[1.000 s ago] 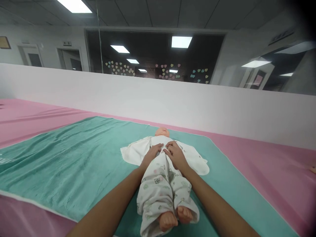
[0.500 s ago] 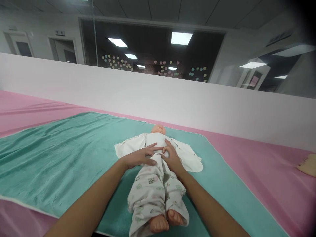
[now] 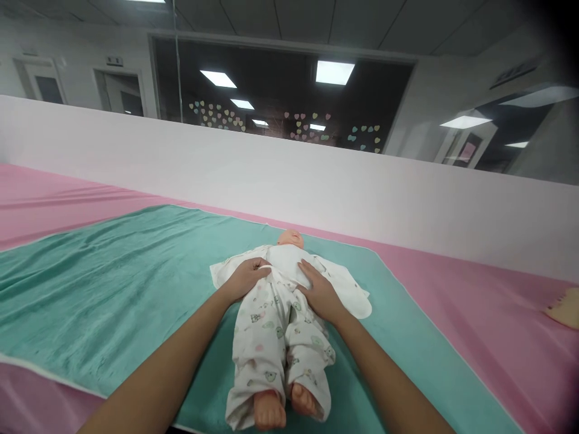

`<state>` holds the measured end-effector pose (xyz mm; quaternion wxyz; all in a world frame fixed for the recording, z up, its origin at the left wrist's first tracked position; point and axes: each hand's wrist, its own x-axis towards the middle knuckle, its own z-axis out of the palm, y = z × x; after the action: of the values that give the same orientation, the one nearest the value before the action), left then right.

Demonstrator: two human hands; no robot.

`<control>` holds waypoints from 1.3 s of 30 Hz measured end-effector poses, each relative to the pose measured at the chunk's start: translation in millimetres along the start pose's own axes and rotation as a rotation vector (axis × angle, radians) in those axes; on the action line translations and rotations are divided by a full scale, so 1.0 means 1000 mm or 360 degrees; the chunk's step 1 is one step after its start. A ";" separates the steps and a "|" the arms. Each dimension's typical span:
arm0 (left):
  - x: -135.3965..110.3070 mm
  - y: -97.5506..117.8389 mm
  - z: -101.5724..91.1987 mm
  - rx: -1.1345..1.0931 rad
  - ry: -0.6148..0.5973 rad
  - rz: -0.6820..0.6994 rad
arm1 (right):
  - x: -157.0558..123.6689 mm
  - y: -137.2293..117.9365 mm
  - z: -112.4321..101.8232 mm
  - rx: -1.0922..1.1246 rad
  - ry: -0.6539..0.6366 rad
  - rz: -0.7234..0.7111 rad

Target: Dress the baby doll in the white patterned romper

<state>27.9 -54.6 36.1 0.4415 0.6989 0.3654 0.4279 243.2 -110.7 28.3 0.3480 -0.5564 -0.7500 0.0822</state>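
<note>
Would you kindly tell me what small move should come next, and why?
Perhaps ease the trousers up at the right hand: their waist looks lower there than at the left hand, which seems to pinch its edge.

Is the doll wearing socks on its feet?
No, its bare feet with moulded toes poke out of the legs of the patterned trousers.

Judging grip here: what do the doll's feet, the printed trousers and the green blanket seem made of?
Doll's feet: probably smooth vinyl or similar plastic, given the moulded toes. Trousers: matte, cotton-like cloth, softly creased. Blanket: likely short-pile plush, showing streaky nap.
</note>
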 end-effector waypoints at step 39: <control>-0.016 0.026 -0.009 0.0546 -0.0588 0.0288 | 0.003 0.046 0.004 0.0691 0.0204 0.0179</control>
<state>17.6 -75.0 57.8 0.3359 0.8596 0.2819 0.2625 275.8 -90.3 2.8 0.5014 -0.5135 -0.6588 0.2255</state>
